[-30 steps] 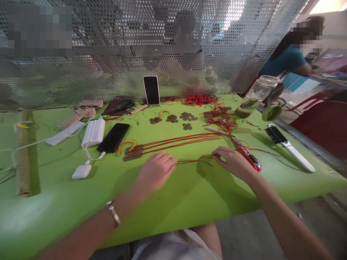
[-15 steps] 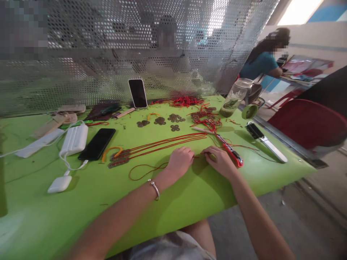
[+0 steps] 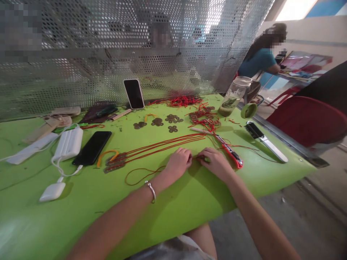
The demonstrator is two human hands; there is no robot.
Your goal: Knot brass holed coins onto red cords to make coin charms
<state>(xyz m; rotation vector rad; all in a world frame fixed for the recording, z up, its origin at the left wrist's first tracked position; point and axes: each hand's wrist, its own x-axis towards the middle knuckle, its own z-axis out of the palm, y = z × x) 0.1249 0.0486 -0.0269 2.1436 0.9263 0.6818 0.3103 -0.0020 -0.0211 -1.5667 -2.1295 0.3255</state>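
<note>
My left hand is closed on a thin red cord, whose loop trails out over the table on the left. Close beside it, my right hand pinches the same cord; a short red bit shows between the fingertips. Just beyond the hands lie several long red cords, running left to dark coins with holes. An orange strip curves beside those coins. A red utility knife rests to the right of my right hand. The fingers hide the cord's ends.
Small coin clusters, a red cord heap and corded coins lie farther back. A jar and hairbrush are at right. Phones and a power bank stand left. A person sits beyond.
My right hand has moved slightly left, closer to my left hand, with the cord still between them. The whole view has shifted a little; the things on the table look unmoved.
</note>
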